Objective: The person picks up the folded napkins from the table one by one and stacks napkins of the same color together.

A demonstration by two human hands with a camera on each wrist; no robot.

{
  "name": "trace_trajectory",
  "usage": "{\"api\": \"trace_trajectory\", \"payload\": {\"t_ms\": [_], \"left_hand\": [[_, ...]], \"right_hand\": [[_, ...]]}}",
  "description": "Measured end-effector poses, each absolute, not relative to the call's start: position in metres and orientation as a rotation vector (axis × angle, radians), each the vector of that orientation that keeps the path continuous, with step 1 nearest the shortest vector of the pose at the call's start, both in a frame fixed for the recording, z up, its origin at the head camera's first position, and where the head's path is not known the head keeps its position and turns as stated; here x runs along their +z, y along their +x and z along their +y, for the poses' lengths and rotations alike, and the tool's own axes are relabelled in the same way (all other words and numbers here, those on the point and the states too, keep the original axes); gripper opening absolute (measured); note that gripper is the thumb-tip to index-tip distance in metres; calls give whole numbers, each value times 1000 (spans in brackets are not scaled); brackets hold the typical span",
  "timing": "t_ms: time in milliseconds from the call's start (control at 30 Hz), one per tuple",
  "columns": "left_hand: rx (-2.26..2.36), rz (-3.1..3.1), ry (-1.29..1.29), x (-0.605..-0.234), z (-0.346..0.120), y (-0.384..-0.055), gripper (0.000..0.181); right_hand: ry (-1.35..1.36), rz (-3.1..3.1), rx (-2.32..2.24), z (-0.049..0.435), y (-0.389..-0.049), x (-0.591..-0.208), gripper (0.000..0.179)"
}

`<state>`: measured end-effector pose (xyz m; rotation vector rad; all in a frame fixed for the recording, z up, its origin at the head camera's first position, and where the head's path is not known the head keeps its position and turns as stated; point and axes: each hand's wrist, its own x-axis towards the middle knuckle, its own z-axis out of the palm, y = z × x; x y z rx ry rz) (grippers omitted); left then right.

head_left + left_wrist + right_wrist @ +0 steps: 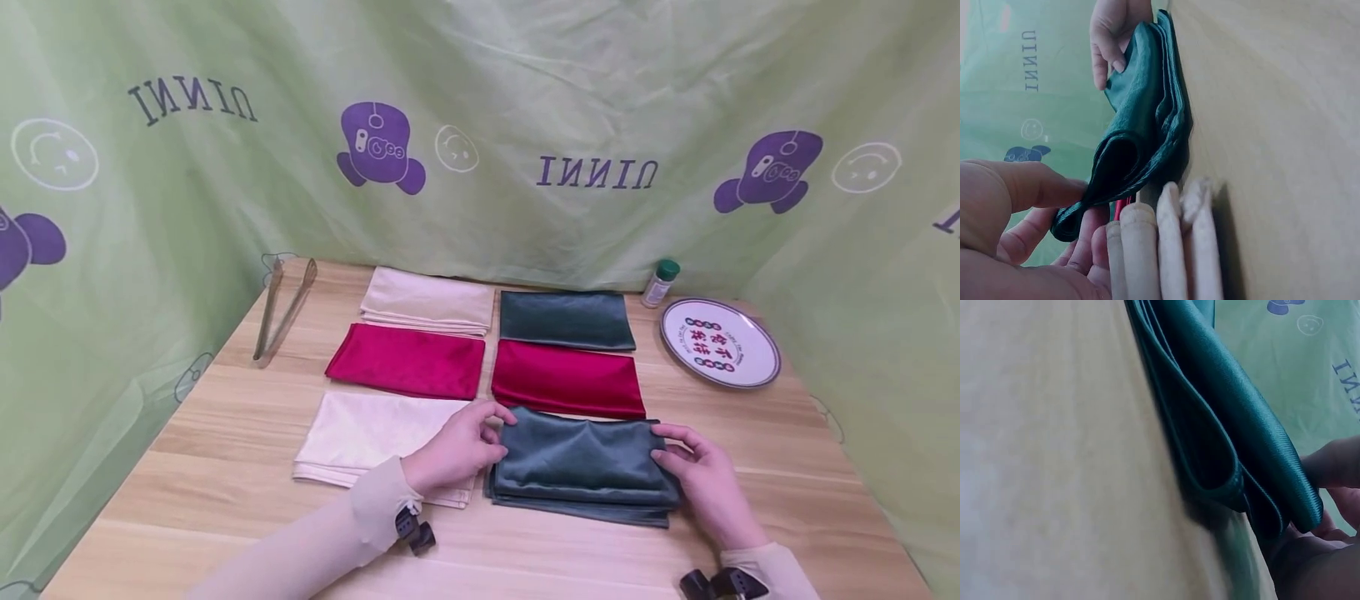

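Note:
A folded dark green satin cloth (581, 467) lies at the front right of the table, its layers stacked. My left hand (463, 446) pinches its upper layers at the far left corner between thumb and fingers. At the far right corner my right hand (701, 475) pinches the same cloth. In the left wrist view the green cloth (1141, 119) shows a loop-like fold where the left thumb and fingers grip it. The right wrist view shows the rounded folds of the cloth (1241, 412), with the right fingers (1338, 462) at its far edge.
A folded cream cloth (352, 433) lies left of the green one, partly behind my left hand. Behind are two red cloths (408, 360) (566, 379), another cream cloth (427, 302) and another green cloth (566, 319). Tongs (282, 312), a green-capped bottle (660, 283) and a plate (678, 337) stand around them.

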<state>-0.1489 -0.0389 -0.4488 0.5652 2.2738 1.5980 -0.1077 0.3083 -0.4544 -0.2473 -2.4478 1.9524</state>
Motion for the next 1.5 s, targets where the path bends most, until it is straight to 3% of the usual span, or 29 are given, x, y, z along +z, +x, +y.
{"api": "trace_trajectory", "payload": {"t_ms": [433,667,1100,1500], "left_hand": [[1702,2207,523,-444,-39,-156,36],[1790,2205,550,-431,-46,-169,36],[1797,2265,511,-405,-56,-218,36],[1830,2318,438,-390,-42,-278,36]], "right_hand": [[-285,-2328,2072,304,-114,-440,28],[-150,-2208,2202,297,-126,-427,25],[-20,-2184,2201,287,-180,-393,30],[-26,-2387,1783,287,-242,-375,36]]}}
